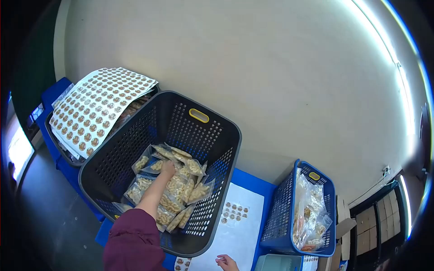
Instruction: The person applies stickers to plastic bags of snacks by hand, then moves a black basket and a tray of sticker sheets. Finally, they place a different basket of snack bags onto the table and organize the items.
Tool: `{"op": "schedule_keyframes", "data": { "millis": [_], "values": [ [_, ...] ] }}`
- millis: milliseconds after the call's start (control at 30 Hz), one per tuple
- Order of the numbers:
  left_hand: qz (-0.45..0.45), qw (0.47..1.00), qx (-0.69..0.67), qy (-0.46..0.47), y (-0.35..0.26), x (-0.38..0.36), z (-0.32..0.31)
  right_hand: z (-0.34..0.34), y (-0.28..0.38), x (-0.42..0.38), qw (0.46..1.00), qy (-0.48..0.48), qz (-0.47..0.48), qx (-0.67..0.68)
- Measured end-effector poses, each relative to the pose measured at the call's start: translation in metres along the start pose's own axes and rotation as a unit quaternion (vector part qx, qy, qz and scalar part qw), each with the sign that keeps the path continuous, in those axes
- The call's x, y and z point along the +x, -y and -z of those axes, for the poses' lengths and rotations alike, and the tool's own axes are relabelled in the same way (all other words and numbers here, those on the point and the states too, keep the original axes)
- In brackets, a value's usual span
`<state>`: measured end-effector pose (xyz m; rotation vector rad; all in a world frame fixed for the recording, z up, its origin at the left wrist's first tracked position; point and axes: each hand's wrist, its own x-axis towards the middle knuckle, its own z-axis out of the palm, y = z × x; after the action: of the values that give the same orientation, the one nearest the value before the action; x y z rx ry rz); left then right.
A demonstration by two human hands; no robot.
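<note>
My left hand, its arm in a maroon sleeve, reaches into a large black perforated basket. Its fingers are closed at the top of a clear plastic packet of pale, nut-like pieces; the fingertips are partly hidden. Several similar packets lie piled around the hand. At the bottom edge, my right hand is over a white sticker sheet with its fingers apart and nothing in them. A cluster of round brown stickers remains on that sheet.
Left of the black basket, sheets of round stickers cover another container. A blue basket on the right holds filled plastic bags. A pale green tub stands in front of it. The blue-covered table meets a wall.
</note>
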<state>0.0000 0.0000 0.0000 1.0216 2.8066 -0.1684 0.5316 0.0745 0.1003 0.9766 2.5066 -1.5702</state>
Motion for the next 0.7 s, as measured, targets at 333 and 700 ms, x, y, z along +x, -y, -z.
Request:
{"op": "schedule_keyframes", "data": {
  "millis": [333, 700],
  "values": [
    [-0.148, 0.868, -0.256, -0.400, 0.029, -0.034, 0.211, 0.006, 0.009, -0.022, 0.997, -0.062, -0.005, 0.038],
    [-0.301, 0.654, -0.602, -0.345, -0.061, -0.318, 0.338, 0.014, 0.109, -0.058, 0.927, -0.031, 0.167, 0.335]
  ]
}}
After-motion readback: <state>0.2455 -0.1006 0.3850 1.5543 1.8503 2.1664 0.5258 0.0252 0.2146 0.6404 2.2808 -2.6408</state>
